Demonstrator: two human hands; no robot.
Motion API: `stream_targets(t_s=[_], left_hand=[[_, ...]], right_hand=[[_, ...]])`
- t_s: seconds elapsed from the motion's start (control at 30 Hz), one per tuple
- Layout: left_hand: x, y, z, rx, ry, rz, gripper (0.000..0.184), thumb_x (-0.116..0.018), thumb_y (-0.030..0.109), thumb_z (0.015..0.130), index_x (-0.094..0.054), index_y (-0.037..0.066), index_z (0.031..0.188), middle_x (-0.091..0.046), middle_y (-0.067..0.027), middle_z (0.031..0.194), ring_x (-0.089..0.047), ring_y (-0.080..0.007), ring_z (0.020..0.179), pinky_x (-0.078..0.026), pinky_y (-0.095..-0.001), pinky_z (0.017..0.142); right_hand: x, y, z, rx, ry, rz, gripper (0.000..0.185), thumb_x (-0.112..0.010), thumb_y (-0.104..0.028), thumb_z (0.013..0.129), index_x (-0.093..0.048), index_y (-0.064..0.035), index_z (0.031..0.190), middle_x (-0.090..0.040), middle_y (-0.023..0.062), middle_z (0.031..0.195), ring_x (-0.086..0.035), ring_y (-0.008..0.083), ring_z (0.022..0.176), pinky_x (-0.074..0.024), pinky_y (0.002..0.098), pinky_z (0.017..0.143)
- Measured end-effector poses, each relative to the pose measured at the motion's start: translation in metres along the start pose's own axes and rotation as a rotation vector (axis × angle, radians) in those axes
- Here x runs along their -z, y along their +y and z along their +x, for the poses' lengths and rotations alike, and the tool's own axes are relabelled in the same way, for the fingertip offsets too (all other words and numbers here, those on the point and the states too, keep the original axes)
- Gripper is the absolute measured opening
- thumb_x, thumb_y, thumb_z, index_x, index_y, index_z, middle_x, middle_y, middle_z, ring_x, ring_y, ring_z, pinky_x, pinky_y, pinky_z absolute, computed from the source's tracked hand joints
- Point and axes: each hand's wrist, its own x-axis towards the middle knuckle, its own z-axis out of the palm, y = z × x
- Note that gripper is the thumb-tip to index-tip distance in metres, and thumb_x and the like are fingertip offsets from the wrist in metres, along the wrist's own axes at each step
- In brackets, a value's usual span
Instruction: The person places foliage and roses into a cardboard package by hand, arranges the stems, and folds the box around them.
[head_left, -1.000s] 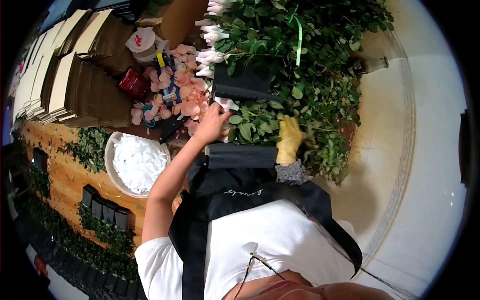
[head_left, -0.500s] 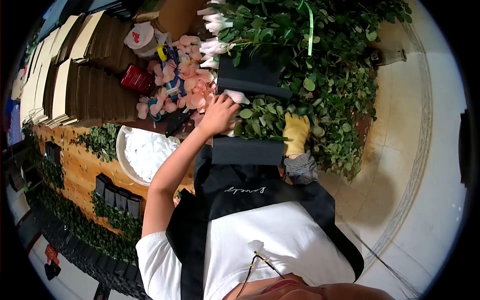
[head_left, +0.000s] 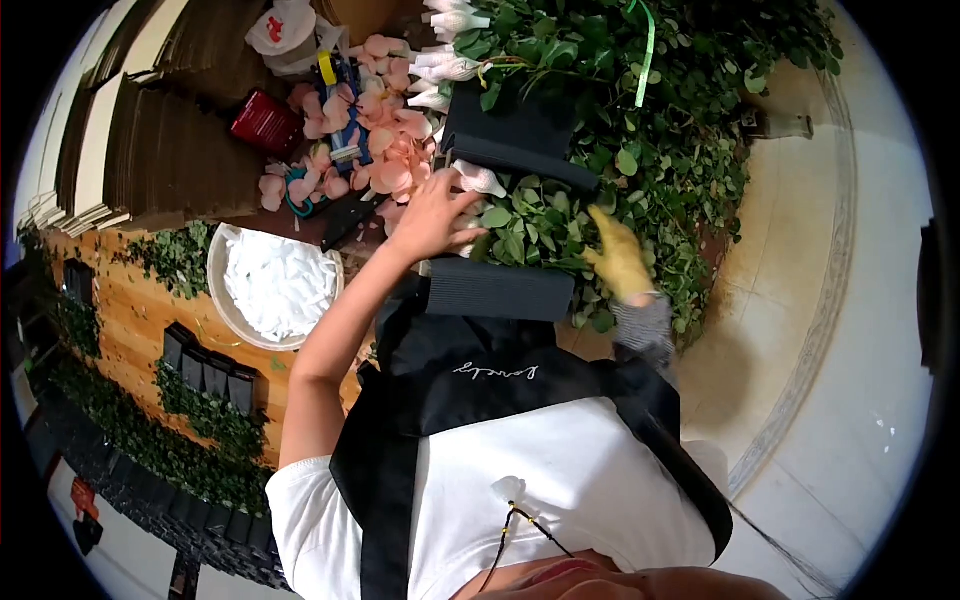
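Note:
Roses with white netted heads (head_left: 480, 180) and leafy green stems (head_left: 540, 222) lie on black corrugated paper (head_left: 500, 290). My bare left hand (head_left: 436, 215) is at the head end, with its fingers curled around a rose head, partly hidden by the hand. Another netted head sits just past the fingertips. My right hand (head_left: 622, 258), in a yellow glove, is at the stem side of the bundle. Its thumb and index finger are apart, and nothing shows between them. A second black wrapper (head_left: 515, 130) lies beyond the bundle, beside a big pile of leafy roses (head_left: 660, 150).
Pink petals (head_left: 390, 150), a red box (head_left: 267, 124) and a black-bladed tool (head_left: 350, 220) lie to the left. A white basin (head_left: 215, 270) holds white foam sleeves. Cardboard stacks (head_left: 180, 150) stand behind. Wrapped bundles (head_left: 210, 370) lie at lower left.
My gloved right hand has moved right, away from the stems, and its fingers have spread. The left hand stays at the rose heads, shifted slightly, with its fingers further apart. The view has shifted a little.

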Motion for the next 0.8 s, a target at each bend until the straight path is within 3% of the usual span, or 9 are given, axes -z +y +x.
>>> stream_targets(t_s=[0.07, 0.13, 0.2, 0.23, 0.3, 0.37, 0.5, 0.57, 0.8], left_hand=[[0.022, -0.002, -0.017, -0.048, 0.056, 0.04, 0.049, -0.075, 0.031, 0.085, -0.06, 0.012, 0.128, -0.047, -0.0201, 0.132, -0.044, -0.0402, 0.127, -0.041, -0.0496, 0.102], [0.039, -0.006, -0.035, 0.182, 0.087, -0.215, 0.037, -0.068, 0.019, 0.092, -0.06, 0.007, 0.126, -0.052, -0.0189, 0.131, -0.054, -0.0355, 0.121, -0.046, -0.0436, 0.099], [0.042, 0.0, -0.043, 0.602, 0.058, -0.505, 0.024, -0.059, 0.012, 0.099, -0.063, 0.001, 0.12, -0.063, -0.0164, 0.112, -0.066, -0.0301, 0.101, -0.051, -0.0389, 0.089], [0.025, -0.011, -0.052, 0.574, 0.128, -0.49, 0.022, -0.052, 0.013, 0.104, -0.065, -0.003, 0.112, -0.067, -0.0149, 0.097, -0.069, -0.0264, 0.086, -0.053, -0.0369, 0.078], [0.031, 0.002, -0.043, 0.665, -0.086, -0.39, 0.036, -0.052, 0.028, 0.104, -0.07, -0.003, 0.099, -0.07, -0.0172, 0.086, -0.069, -0.0292, 0.082, -0.052, -0.0381, 0.073], [0.028, 0.006, -0.035, 0.634, -0.338, -0.288, 0.044, -0.056, 0.038, 0.101, -0.073, -0.002, 0.093, -0.07, -0.0195, 0.082, -0.068, -0.0335, 0.078, -0.051, -0.0397, 0.071], [0.033, 0.019, -0.016, 0.444, -0.509, -0.227, 0.049, -0.069, 0.049, 0.088, -0.075, 0.001, 0.084, -0.068, -0.0204, 0.073, -0.067, -0.0365, 0.069, -0.052, -0.043, 0.066], [0.032, 0.023, -0.008, 0.436, -0.439, -0.17, 0.05, -0.074, 0.053, 0.08, -0.076, 0.002, 0.079, -0.067, -0.0191, 0.068, -0.067, -0.0353, 0.064, -0.052, -0.0435, 0.063], [0.008, 0.009, -0.032, 0.45, -0.287, -0.225, 0.032, -0.074, 0.038, 0.086, -0.075, 0.006, 0.086, -0.067, -0.015, 0.073, -0.067, -0.0323, 0.069, -0.05, -0.0415, 0.062]], right_hand=[[0.056, -0.026, -0.019, 0.044, -0.073, 0.002, 0.072, -0.077, -0.019, 0.084, -0.045, -0.012, 0.148, -0.055, 0.0243, 0.14, -0.049, 0.0396, 0.133, -0.0391, 0.0433, 0.113], [0.096, -0.08, -0.02, 0.286, -0.054, 0.242, 0.065, -0.074, -0.016, 0.085, -0.049, -0.012, 0.145, -0.055, 0.0192, 0.142, -0.052, 0.0368, 0.131, -0.0406, 0.0448, 0.112], [0.109, -0.142, -0.009, 0.61, -0.044, 0.553, 0.057, -0.071, -0.014, 0.087, -0.054, -0.011, 0.141, -0.058, 0.0147, 0.139, -0.055, 0.0339, 0.129, -0.0425, 0.0454, 0.11], [0.093, -0.163, 0.004, 0.72, -0.073, 0.674, 0.053, -0.07, -0.017, 0.088, -0.056, -0.0104, 0.139, -0.063, 0.014, 0.132, -0.059, 0.0321, 0.122, -0.0448, 0.0431, 0.106], [0.036, -0.167, 0.026, 0.645, -0.188, 0.164, 0.028, -0.065, -0.025, 0.091, -0.07, -0.0086, 0.113, -0.073, 0.0104, 0.102, -0.069, 0.0298, 0.093, -0.0512, 0.0425, 0.086], [-0.042, -0.148, 0.055, 0.511, -0.352, -0.394, 0.031, -0.053, -0.036, 0.095, -0.071, -0.012, 0.093, -0.074, 0.0084, 0.092, -0.07, 0.0288, 0.084, -0.054, 0.043, 0.076], [-0.019, -0.151, 0.06, 0.413, -0.398, -0.273, 0.032, -0.054, -0.04, 0.095, -0.072, -0.0127, 0.094, -0.074, 0.01, 0.088, -0.07, 0.0289, 0.081, -0.0549, 0.0445, 0.07], [-0.01, -0.158, 0.062, 0.395, -0.539, -0.308, 0.034, -0.056, -0.038, 0.096, -0.069, -0.0104, 0.109, -0.074, 0.0123, 0.099, -0.071, 0.03, 0.09, -0.0553, 0.0445, 0.077], [-0.009, -0.159, 0.061, 0.341, -0.583, -0.446, 0.031, -0.068, -0.026, 0.087, -0.068, -0.0105, 0.114, -0.075, 0.0095, 0.101, -0.073, 0.0259, 0.09, -0.0573, 0.0401, 0.071]])
